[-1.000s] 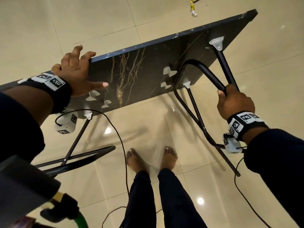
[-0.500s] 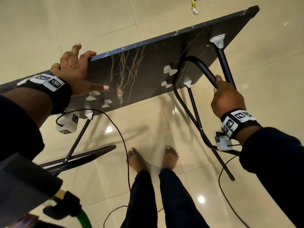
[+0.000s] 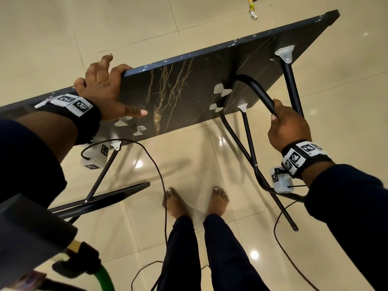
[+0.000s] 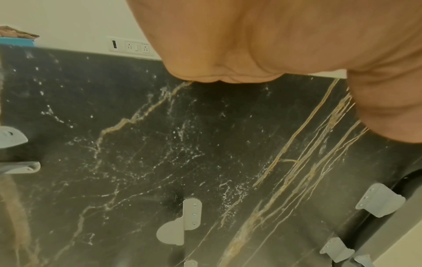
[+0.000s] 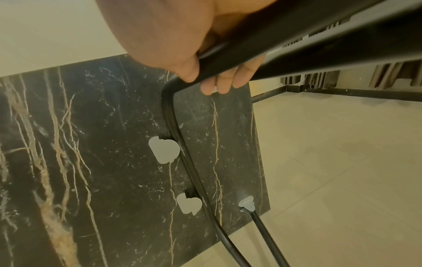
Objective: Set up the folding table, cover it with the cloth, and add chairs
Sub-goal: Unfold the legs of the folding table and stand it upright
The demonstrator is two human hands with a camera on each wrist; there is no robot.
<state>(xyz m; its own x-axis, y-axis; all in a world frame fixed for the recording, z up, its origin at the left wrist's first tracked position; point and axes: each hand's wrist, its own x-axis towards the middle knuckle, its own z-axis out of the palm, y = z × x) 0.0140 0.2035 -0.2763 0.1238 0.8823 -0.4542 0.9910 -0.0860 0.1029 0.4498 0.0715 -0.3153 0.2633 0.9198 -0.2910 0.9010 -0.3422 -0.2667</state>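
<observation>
The folding table stands on edge, its black marble-patterned underside facing me. My left hand grips its upper edge, fingers hooked over the far side and thumb flat on the underside. My right hand is wrapped round the curved black leg frame on the right, which is swung out from the board. A second leg frame sticks out at lower left. No cloth or chairs are in view.
My bare feet stand on the glossy beige tile floor below the table. A thin black cable hangs in front of my legs. A small yellow object lies on the floor beyond the table. A green tube is at bottom left.
My right hand has slid up the leg frame toward the board, and the frame has swung with it. The left hand holds the same spot.
</observation>
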